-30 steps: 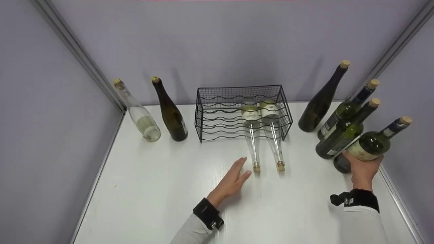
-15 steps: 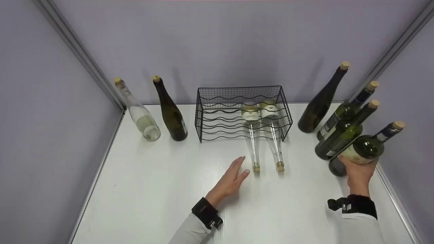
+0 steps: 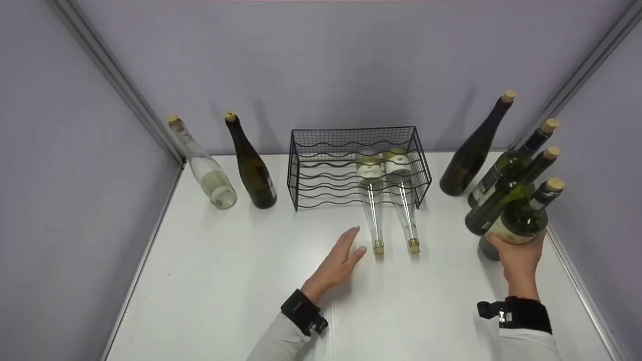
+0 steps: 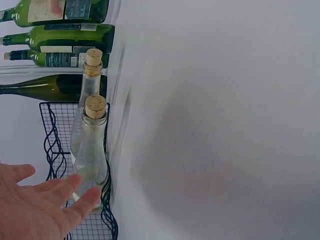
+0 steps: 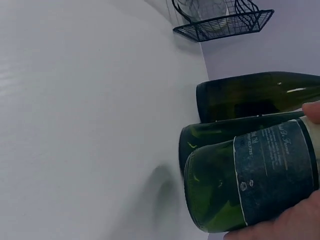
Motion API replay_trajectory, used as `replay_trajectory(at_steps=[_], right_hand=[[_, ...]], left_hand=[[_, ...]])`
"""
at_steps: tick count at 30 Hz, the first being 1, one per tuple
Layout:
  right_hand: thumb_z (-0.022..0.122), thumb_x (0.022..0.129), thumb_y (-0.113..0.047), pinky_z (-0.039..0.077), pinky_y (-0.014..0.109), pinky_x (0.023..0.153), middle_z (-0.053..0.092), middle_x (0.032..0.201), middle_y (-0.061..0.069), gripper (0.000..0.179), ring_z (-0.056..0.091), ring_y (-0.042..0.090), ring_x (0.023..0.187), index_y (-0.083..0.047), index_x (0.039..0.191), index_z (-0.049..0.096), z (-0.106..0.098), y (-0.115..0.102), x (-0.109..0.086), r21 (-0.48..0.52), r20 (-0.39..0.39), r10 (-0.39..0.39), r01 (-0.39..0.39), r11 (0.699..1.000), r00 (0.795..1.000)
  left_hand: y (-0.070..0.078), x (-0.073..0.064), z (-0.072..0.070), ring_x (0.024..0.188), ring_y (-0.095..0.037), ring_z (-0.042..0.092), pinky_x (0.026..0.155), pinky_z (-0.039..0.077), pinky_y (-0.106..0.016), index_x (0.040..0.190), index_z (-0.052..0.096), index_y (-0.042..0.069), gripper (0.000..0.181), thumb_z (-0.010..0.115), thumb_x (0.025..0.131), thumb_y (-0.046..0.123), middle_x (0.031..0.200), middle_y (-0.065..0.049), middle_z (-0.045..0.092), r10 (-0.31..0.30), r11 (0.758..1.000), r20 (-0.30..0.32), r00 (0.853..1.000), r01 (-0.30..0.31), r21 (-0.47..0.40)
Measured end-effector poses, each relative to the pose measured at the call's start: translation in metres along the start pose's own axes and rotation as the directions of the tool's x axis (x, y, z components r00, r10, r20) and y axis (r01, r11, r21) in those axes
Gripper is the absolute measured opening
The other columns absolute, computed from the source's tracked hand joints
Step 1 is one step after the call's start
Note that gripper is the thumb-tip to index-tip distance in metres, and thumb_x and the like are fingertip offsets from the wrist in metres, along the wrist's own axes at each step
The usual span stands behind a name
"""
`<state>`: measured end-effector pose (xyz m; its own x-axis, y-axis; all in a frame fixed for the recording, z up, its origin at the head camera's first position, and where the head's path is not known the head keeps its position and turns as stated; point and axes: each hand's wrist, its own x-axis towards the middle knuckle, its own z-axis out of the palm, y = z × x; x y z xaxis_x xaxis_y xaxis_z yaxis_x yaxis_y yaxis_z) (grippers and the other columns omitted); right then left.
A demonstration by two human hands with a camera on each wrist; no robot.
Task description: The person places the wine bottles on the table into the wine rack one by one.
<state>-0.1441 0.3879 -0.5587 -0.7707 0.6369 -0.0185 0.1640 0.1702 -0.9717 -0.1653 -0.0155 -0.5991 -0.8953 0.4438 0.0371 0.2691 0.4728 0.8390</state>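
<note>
A green bottle with a pale label [image 3: 523, 219] is grasped by the right grip [image 3: 516, 258], the thumb and fingers being wrapped around opposite sides of its body; its long axis is held nearly upright, cork uppermost. Whether the base is clear of the worktop [image 3: 401, 301] cannot be told for certain. The wire rack [image 3: 351, 136] is set well to the left of the right grip and farther from the person. Inside it, two clear bottles [image 3: 371, 200] are laid flat, their corked ends pointed back toward the person, so the axis of the held bottle is turned crosswise to theirs. The rack is approached more closely by the left grip [image 3: 333, 265], which is left unfilled, its fingers relaxed and spread just beside the cork of the nearer clear bottle, without visible contact. Just beyond the right grip, a neighbouring green bottle [image 3: 496, 204] is partly covered by the held one; whether the two are touching cannot be judged.
</note>
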Motion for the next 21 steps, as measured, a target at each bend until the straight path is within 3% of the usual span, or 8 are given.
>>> replay_trajectory(at_steps=[3, 8, 13, 16, 21], right_hand=[[0.083, 0.072, -0.002, 0.026, 0.039, 0.113, 0.034, 0.148, 0.001, 0.107, 0.033, 0.015, 0.133, -0.031, 0.153, 0.02, 0.006, -0.003, -0.009, -0.094, 0.014, -0.017, 0.019, 0.995, 1.0], [0.081, 0.07, 0.005, 0.027, 0.042, 0.111, 0.042, 0.143, 0.006, 0.098, 0.038, 0.02, 0.13, -0.02, 0.15, 0.029, 0.017, -0.005, -0.022, -0.141, 0.053, -0.154, 0.16, 0.977, 0.987], [0.079, 0.067, 0.009, 0.027, 0.049, 0.108, 0.045, 0.14, 0.014, 0.092, 0.04, 0.029, 0.129, -0.005, 0.146, 0.034, 0.029, -0.008, -0.031, -0.197, 0.105, -0.254, 0.27, 0.943, 0.962], [0.081, 0.066, 0.007, 0.028, 0.053, 0.107, 0.046, 0.136, 0.019, 0.088, 0.04, 0.036, 0.128, 0.001, 0.141, 0.037, 0.036, -0.009, -0.036, -0.241, 0.134, -0.299, 0.324, 0.915, 0.945], [0.081, 0.061, 0.009, 0.029, 0.058, 0.103, 0.05, 0.126, 0.023, 0.081, 0.043, 0.042, 0.123, 0.003, 0.133, 0.044, 0.049, -0.008, -0.04, -0.287, 0.157, -0.377, 0.407, 0.867, 0.913]], left_hand=[[0.003, 0.0, -0.003, 0.146, -0.027, 0.023, 0.116, 0.021, -0.046, 0.156, 0.024, 0.011, 0.064, 0.037, 0.105, 0.047, 0.159, -0.013, 0.026, 0.013, 1.0, -0.001, 1.0, -0.013, 0.004], [0.009, 0.003, -0.007, 0.143, -0.026, 0.029, 0.114, 0.024, -0.046, 0.157, 0.023, 0.013, 0.064, 0.036, 0.105, 0.048, 0.159, -0.011, 0.026, 0.037, 0.999, 0.0, 0.999, -0.037, -0.006], [0.021, 0.009, -0.015, 0.137, -0.024, 0.04, 0.109, 0.035, -0.042, 0.156, 0.023, 0.011, 0.062, 0.034, 0.106, 0.046, 0.157, -0.011, 0.03, 0.095, 0.989, -0.004, 0.995, -0.095, -0.116], [0.029, 0.016, -0.02, 0.135, -0.024, 0.042, 0.108, 0.037, -0.038, 0.155, 0.024, 0.005, 0.059, 0.033, 0.108, 0.04, 0.156, -0.013, 0.031, 0.143, 0.967, -0.016, 0.99, -0.143, -0.209], [0.043, 0.026, -0.025, 0.133, -0.028, 0.046, 0.103, 0.042, -0.037, 0.153, 0.024, -0.002, 0.056, 0.031, 0.109, 0.032, 0.153, -0.02, 0.034, 0.193, 0.907, -0.044, 0.98, -0.195, -0.373]])
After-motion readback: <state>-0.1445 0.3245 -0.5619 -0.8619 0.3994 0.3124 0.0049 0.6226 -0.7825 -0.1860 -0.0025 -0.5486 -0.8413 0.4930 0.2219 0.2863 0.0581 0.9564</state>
